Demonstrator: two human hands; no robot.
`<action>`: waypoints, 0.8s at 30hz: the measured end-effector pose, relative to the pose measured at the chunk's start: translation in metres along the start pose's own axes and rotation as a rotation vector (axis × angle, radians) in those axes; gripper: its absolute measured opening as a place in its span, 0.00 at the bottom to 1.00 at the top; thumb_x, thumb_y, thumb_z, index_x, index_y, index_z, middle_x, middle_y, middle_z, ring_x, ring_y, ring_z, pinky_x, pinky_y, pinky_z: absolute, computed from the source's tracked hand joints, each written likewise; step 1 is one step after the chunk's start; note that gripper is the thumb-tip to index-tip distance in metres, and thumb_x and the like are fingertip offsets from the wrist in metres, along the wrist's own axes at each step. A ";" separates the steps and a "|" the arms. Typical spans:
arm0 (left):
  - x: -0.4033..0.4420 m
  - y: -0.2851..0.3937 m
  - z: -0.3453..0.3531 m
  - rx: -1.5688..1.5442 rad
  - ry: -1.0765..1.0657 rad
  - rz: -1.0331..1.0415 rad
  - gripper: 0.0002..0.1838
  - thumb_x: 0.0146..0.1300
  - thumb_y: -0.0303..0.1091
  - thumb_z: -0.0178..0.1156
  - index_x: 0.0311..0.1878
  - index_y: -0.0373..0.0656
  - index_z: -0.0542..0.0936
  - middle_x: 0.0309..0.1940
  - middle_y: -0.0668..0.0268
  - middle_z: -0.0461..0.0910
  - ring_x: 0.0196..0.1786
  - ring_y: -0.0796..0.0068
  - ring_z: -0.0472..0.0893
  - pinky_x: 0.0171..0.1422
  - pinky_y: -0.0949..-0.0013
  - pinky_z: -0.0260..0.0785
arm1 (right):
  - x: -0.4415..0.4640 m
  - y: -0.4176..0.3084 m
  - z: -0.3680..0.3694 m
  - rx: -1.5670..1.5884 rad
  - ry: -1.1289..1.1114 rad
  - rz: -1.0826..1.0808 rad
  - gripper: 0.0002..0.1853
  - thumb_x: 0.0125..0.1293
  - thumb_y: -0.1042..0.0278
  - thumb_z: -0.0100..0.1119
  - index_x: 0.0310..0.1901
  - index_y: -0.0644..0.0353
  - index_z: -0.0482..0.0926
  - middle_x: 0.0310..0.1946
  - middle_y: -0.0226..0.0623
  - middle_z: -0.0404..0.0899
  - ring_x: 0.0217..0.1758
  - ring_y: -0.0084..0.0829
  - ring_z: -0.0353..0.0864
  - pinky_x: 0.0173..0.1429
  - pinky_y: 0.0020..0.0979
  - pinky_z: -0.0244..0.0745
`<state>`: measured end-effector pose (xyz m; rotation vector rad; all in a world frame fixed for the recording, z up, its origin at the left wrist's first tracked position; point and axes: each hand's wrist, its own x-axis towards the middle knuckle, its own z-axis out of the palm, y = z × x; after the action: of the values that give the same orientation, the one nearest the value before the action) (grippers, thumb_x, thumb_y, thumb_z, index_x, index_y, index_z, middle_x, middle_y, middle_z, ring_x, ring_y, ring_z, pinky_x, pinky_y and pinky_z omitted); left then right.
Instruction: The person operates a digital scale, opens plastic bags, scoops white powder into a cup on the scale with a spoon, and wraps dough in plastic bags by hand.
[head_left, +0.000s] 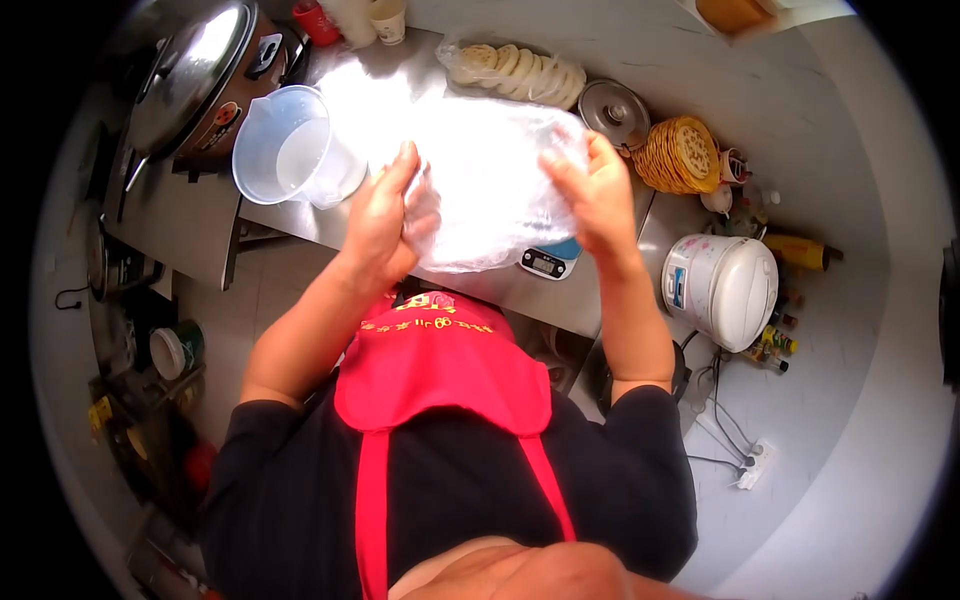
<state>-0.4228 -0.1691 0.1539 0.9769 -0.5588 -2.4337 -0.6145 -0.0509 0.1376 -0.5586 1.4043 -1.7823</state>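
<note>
A clear plastic bag [490,190], washed out by glare, is stretched between my two hands above the steel counter. My left hand [385,215] grips its left edge, with the thumb pointing up. At the bag's upper right side, my right hand [595,195] pinches the plastic between thumb and fingers. Whatever the bag may hold cannot be made out in the bright light. Partly under the bag's lower right corner lies a digital scale [545,263] with a blue top. Left of my left hand stands a translucent measuring jug [285,148].
Bagged flatbreads [515,72], a steel lid [614,113] and a stack of yellow flatbreads [680,155] line the counter's back. A white rice cooker [722,290] sits right, near cables and a power strip [755,465]. A large brown pot [205,85] stands at upper left.
</note>
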 end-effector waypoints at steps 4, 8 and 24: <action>-0.026 -0.023 -0.013 -0.121 -0.025 -0.098 0.13 0.75 0.46 0.50 0.38 0.48 0.74 0.18 0.76 0.66 0.17 0.85 0.62 0.15 0.80 0.52 | -0.038 0.011 0.002 -0.385 -0.068 0.106 0.34 0.57 0.73 0.70 0.63 0.71 0.63 0.44 0.42 0.79 0.43 0.23 0.79 0.48 0.25 0.76; -0.044 -0.037 -0.046 -0.052 0.077 -0.251 0.13 0.74 0.46 0.52 0.37 0.48 0.73 0.19 0.76 0.67 0.17 0.84 0.64 0.17 0.78 0.55 | -0.073 0.033 0.017 -0.314 -0.161 0.225 0.35 0.59 0.78 0.68 0.66 0.68 0.61 0.46 0.38 0.77 0.46 0.23 0.78 0.52 0.25 0.75; -0.019 -0.051 -0.106 -0.213 0.183 -0.398 0.17 0.73 0.35 0.52 0.57 0.33 0.70 0.50 0.56 0.78 0.51 0.62 0.80 0.60 0.58 0.75 | -0.130 0.036 0.069 -1.353 -0.287 -0.179 0.09 0.51 0.79 0.61 0.35 0.58 0.80 0.46 0.45 0.76 0.45 0.48 0.80 0.46 0.42 0.77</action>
<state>-0.3471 -0.1381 0.0670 1.2992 -0.0393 -2.6313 -0.4748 0.0075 0.1393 -1.5578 2.2379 -0.5556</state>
